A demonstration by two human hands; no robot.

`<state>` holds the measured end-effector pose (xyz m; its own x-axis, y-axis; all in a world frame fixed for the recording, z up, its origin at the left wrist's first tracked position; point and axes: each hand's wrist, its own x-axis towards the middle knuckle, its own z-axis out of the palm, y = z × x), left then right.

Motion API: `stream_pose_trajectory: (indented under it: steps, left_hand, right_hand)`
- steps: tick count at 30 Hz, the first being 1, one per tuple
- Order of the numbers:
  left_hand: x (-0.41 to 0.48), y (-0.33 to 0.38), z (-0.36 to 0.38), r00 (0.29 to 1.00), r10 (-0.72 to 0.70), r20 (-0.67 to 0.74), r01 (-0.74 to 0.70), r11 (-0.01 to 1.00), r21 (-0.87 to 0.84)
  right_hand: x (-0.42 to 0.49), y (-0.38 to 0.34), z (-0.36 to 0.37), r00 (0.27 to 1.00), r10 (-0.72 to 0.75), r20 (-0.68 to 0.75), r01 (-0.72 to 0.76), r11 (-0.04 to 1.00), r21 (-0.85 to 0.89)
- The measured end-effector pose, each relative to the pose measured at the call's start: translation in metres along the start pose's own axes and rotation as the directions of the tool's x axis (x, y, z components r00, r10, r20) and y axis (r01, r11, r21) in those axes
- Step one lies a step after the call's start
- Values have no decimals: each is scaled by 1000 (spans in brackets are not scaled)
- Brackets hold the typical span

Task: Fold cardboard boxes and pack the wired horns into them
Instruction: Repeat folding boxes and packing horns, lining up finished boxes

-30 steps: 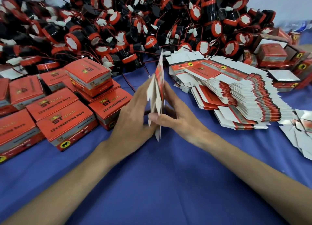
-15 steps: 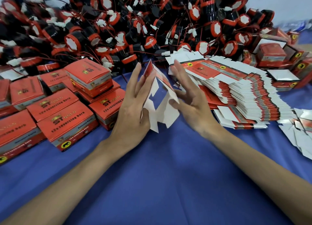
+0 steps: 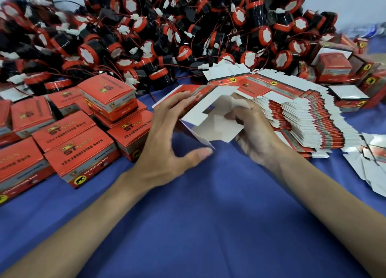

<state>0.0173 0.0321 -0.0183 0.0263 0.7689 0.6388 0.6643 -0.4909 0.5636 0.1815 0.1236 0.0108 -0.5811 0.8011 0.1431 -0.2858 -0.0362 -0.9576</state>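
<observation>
A half-opened red and white cardboard box (image 3: 211, 119) sits between my hands above the blue cloth, its white inside flaps facing me. My left hand (image 3: 167, 140) holds its left red side, fingers over the top and thumb spread below. My right hand (image 3: 253, 131) is curled against the right side, its fingers pushing the white flaps inward. A big heap of black and red wired horns (image 3: 167, 37) fills the back of the table. A slanted stack of flat box blanks (image 3: 302, 115) lies just right of my right hand.
Several closed red boxes (image 3: 77, 140) are lined up on the left of the blue table cloth (image 3: 198, 215). More boxes (image 3: 334, 69), some open, stand at the back right. Loose white card pieces (image 3: 371, 165) lie at the right edge.
The flat blank held upright between both hands has been spread open into a box shape and tipped on its side. My right fingers now press into its flaps.
</observation>
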Motion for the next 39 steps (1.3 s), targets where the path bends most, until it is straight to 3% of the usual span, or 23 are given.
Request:
stream_pose_trajectory:
  steps: [5, 10, 14, 19, 22, 24, 30, 32, 34, 39]
  left_hand:
    - [-1, 0, 8, 989, 130, -71, -114, 973, 200]
    - [-2, 0, 4, 960, 71, -269, 10, 957, 290]
    - [0, 7, 1, 921, 132, -366, -53, 974, 219]
    - [-5, 4, 4, 906, 122, -406, -126, 992, 18]
    - [-4, 3, 5, 897, 199, -395, -216, 976, 2]
    - [-1, 6, 4, 892, 227, -392, -244, 970, 5]
    - [6, 10, -3, 839, 325, -436, -337, 940, 54]
    - [3, 13, 1, 825, 351, -442, -355, 932, 78]
    - [-2, 15, 8, 825, 352, -442, -362, 930, 64]
    - [-1, 18, 10, 869, 242, -433, -302, 951, -74]
  right_hand:
    - [-3, -2, 0, 996, 84, 29, -85, 996, 17]
    - [-7, 5, 6, 991, 84, 101, -77, 994, -78]
    - [-10, 5, 12, 996, -6, 86, 22, 981, -195]
    - [-15, 5, 14, 965, -261, -13, 244, 920, -307]
    - [-18, 5, 17, 872, -473, 123, 487, 815, -313]
    - [-17, 8, 21, 829, -540, 147, 558, 776, -293]
    - [-23, 11, 23, 742, -654, 148, 652, 653, -385]
    - [-23, 8, 25, 678, -709, 193, 704, 552, -447]
    - [-24, 8, 25, 643, -727, 243, 746, 521, -416]
    - [-24, 9, 26, 690, -676, 258, 712, 570, -411]
